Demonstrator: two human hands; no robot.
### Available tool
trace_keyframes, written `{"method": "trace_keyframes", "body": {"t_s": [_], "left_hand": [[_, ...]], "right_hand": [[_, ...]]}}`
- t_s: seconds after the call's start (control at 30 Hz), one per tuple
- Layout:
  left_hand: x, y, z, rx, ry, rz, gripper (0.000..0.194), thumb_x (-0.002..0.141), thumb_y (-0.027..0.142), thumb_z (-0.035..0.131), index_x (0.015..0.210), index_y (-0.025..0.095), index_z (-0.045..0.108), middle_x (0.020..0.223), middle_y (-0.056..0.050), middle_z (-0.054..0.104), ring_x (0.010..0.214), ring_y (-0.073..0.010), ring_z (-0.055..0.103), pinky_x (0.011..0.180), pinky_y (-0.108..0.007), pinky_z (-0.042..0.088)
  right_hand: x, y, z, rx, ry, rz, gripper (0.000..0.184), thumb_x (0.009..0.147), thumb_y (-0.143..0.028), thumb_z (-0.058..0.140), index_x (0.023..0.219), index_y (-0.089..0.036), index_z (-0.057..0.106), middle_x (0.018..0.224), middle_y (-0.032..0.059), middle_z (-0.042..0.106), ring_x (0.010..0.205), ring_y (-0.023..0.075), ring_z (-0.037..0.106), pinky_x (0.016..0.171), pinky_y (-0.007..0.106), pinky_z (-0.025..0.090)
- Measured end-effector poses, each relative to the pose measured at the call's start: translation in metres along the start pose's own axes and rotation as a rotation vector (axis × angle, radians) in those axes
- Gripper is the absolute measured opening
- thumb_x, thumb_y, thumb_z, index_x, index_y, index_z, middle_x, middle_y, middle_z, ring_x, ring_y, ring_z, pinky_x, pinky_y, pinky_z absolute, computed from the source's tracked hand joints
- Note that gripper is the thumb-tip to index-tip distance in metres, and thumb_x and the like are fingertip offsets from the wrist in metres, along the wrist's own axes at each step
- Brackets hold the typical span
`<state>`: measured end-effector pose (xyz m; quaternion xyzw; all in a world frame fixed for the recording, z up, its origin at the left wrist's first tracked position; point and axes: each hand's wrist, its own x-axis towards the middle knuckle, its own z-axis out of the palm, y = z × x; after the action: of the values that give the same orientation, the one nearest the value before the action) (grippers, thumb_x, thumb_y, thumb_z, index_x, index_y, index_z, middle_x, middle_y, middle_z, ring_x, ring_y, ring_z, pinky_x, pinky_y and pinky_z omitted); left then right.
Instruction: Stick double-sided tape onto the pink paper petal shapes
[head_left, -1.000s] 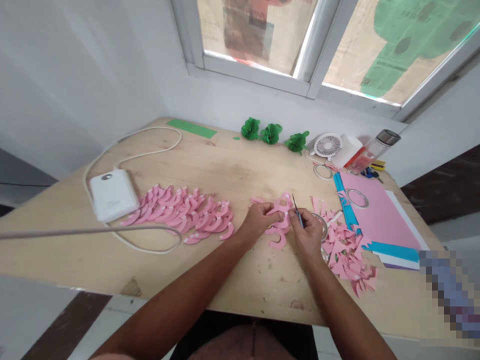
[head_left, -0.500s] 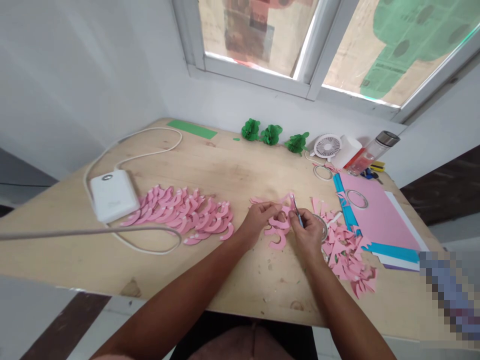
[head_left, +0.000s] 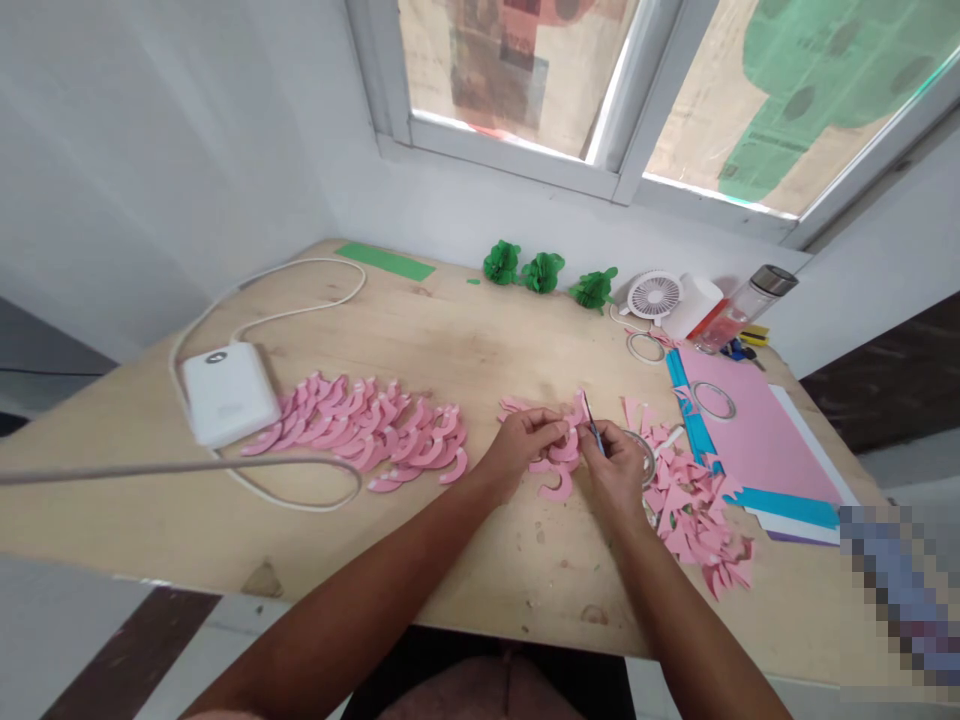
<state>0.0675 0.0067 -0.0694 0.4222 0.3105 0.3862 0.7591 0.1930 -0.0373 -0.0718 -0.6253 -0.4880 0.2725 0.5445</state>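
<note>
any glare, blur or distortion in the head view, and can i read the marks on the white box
Head view: white glare lines the panes of the window; shadows on the table are soft; the thin tool in the right hand lacks crisp detail; lower right is pixelated; the forearms look stretched, perhaps by a wide lens; marks on the white box are too faint to read.

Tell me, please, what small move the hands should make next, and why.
Perhaps one short snip into the pink paper between the hands: the right hand holds the scissors right beside it, and the left hand appears to pinch it from the other side.
</note>
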Motion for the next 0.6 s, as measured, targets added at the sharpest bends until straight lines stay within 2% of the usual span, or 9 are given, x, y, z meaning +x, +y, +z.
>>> {"method": "trace_keyframes", "body": {"t_s": [0.2, 0.43, 0.6], "left_hand": [[0.001, -0.002, -0.002, 0.055, 0.046, 0.077, 0.017, 0.066, 0.03, 0.064, 0.064, 0.013, 0.059, 0.057, 0.003, 0.052, 0.052, -0.0066, 0.044, 0.05, -0.019, 0.032], [0.0, -0.001, -0.004, 0.086, 0.118, 0.073, 0.018, 0.067, 0.032, 0.062, 0.066, 0.014, 0.058, 0.061, 0.001, 0.056, 0.055, -0.0074, 0.046, 0.05, -0.018, 0.032], [-0.002, 0.001, -0.001, 0.168, 0.101, 0.073, 0.019, 0.065, 0.033, 0.063, 0.064, 0.014, 0.059, 0.059, 0.001, 0.056, 0.055, -0.0088, 0.048, 0.05, -0.019, 0.033]], "right_hand": [[-0.001, -0.004, -0.001, -0.025, -0.041, 0.003, 0.019, 0.074, -0.032, 0.055, 0.067, -0.015, 0.059, 0.059, -0.0023, 0.053, 0.054, 0.0104, 0.045, 0.051, 0.021, 0.034], [-0.001, -0.011, -0.004, -0.131, 0.091, 0.027, 0.025, 0.076, -0.037, 0.053, 0.072, -0.015, 0.064, 0.052, -0.0039, 0.048, 0.045, 0.0088, 0.038, 0.044, 0.021, 0.028], [0.001, -0.008, -0.004, -0.042, 0.093, 0.088, 0.029, 0.074, -0.042, 0.054, 0.076, -0.015, 0.064, 0.049, -0.0053, 0.044, 0.043, 0.0084, 0.035, 0.042, 0.021, 0.028]]}}
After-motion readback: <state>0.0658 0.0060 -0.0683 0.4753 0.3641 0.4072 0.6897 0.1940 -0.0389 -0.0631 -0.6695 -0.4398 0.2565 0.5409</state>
